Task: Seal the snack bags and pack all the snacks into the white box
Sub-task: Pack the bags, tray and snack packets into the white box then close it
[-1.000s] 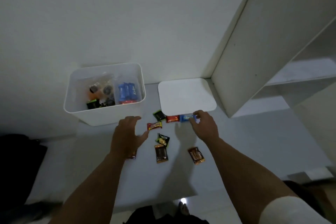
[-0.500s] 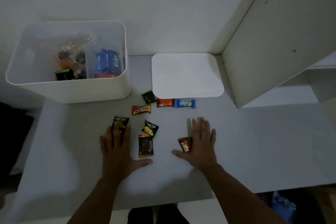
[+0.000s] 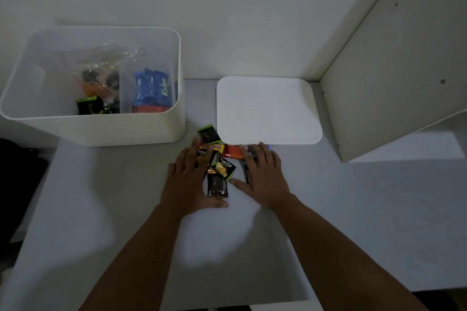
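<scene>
Head view: left hand [image 3: 188,179] and right hand [image 3: 262,177], both spread flat and gripping nothing, bracket the small foil-wrapped snack packets [image 3: 219,171] on the pale worktop [image 3: 126,209], apparently herding them for the open white plastic box [image 3: 101,131].

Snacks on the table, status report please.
Left hand and right hand flat, corralling loose snacks. White box open, partly filled. Lid lies beside it.

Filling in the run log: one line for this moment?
left hand: flat on snacks | right hand: flat on snacks | box: part-filled | lid: off
</scene>
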`<state>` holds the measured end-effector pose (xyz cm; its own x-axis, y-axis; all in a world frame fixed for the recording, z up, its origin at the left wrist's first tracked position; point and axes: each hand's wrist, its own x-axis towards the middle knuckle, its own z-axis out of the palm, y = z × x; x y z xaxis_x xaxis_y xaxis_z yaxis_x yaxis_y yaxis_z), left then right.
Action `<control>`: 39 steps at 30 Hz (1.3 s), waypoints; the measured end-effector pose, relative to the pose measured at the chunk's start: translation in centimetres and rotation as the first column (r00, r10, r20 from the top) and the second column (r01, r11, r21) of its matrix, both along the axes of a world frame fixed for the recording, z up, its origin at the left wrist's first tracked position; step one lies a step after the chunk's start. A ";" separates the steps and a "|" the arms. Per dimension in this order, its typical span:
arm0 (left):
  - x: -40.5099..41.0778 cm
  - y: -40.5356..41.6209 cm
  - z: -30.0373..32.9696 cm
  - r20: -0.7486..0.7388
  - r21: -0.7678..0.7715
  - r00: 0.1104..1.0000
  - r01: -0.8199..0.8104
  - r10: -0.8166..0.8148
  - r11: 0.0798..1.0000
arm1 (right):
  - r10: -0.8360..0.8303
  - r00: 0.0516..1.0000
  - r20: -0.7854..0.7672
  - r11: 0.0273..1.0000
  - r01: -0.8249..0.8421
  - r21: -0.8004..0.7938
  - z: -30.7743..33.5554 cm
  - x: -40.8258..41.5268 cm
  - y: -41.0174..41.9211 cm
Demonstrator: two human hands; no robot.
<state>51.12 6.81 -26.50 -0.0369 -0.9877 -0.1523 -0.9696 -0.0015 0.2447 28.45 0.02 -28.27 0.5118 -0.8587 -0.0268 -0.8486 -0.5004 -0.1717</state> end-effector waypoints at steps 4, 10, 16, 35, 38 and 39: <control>0.7 -1.2 -0.4 0.013 -0.041 0.999 0.049 -0.048 0.998 | 0.047 0.999 -0.004 0.995 -0.047 -0.082 -0.6 0.6 -0.4; 0.9 -4.1 -0.5 0.036 -0.010 0.985 0.168 -0.168 0.986 | 0.209 0.978 -0.027 0.971 -0.210 -0.110 -1.0 1.1 -1.2; 1.2 -5.1 -1.0 0.033 -0.001 0.988 0.153 -0.152 0.988 | 0.238 0.970 0.047 0.960 -0.227 -0.163 -1.4 1.0 -0.4; 0.5 -1.1 -3.1 0.063 -0.361 0.992 0.128 -0.112 0.924 | 0.086 0.977 0.195 0.990 -0.062 -0.126 -1.4 2.4 -0.2; 0.0 -1.4 -2.8 0.027 -0.347 0.997 0.082 -0.077 0.934 | 0.087 0.978 0.189 0.994 -0.072 -0.084 -1.1 2.4 -0.1; -0.1 -1.4 -2.7 0.020 -0.329 0.997 0.074 -0.071 0.942 | 0.089 0.978 0.191 0.994 -0.076 -0.076 -1.0 2.3 -0.1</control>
